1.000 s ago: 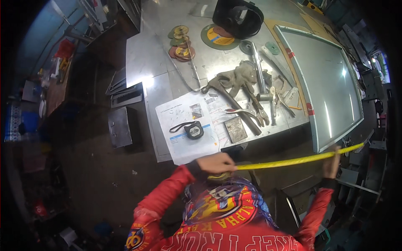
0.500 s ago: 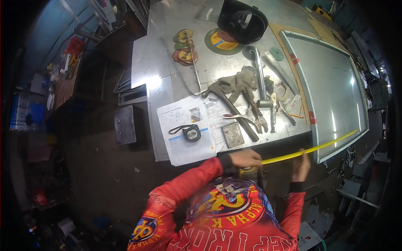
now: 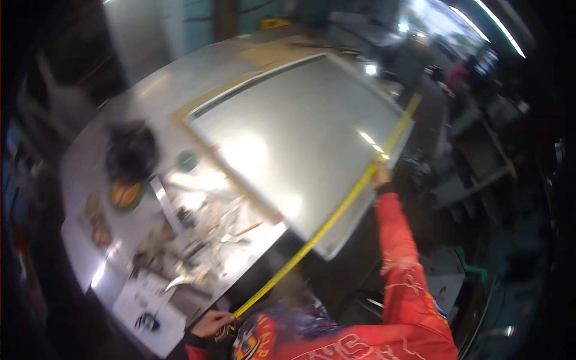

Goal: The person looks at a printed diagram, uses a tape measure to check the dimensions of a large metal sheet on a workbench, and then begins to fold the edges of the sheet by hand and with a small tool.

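Note:
My left hand (image 3: 211, 324) is low in the picture, closed round a tape measure (image 3: 225, 332) held near my body. Its yellow blade (image 3: 300, 253) is drawn out in a long slant up to the right. Further along, my right hand (image 3: 382, 174) grips the blade, arm stretched out; a length of it reaches past my fingers. A flat grey panel with a pale raised frame (image 3: 329, 247) lies on the table, its near corner jutting past the edge. The blade crosses over the panel's near right part. Motion blur softens the fingers.
On the metal table (image 3: 90, 162) lie blurred hand tools, gloves (image 3: 153, 243), abrasive discs (image 3: 125, 195) and a black welding mask (image 3: 132, 149). A second tape measure (image 3: 147, 323) rests on paper sheets (image 3: 169, 336) at the near left. Shelving (image 3: 474, 174) stands right.
My view has swung to the right. My right hand has moved far out along the panel, and much more yellow blade is drawn out. My left hand stays near my body with the tape measure.

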Tool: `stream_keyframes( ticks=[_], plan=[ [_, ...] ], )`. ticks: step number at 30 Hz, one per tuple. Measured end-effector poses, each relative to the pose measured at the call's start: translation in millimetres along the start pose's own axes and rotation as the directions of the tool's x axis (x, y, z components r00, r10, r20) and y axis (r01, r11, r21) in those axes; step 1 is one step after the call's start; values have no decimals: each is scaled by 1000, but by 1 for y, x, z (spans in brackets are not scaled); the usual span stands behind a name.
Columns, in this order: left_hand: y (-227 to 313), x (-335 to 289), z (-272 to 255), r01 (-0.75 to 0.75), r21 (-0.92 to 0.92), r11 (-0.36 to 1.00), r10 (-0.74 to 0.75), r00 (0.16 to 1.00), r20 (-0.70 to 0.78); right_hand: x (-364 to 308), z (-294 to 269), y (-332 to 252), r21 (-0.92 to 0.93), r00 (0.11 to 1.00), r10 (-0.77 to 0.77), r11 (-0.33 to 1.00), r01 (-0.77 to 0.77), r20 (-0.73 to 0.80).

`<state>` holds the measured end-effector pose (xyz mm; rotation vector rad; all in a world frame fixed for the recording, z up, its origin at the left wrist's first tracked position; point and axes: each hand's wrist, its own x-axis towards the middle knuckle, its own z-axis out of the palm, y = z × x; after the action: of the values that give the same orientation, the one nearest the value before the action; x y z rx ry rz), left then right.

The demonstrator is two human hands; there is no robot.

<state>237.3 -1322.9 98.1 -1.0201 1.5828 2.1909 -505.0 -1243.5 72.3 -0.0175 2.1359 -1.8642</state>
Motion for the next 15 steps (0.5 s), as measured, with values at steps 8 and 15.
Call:
stream_keyframes(
  ticks=[8,15],
  plan=[
    [104,116,65,5,55,998,-6,1000,26,24,-22,-28,205,997,32,979,-18,-64],
    [59,49,55,156,37,987,-155,987,-46,-94,-18,38,-25,937,225,974,-227,268]
  ],
)
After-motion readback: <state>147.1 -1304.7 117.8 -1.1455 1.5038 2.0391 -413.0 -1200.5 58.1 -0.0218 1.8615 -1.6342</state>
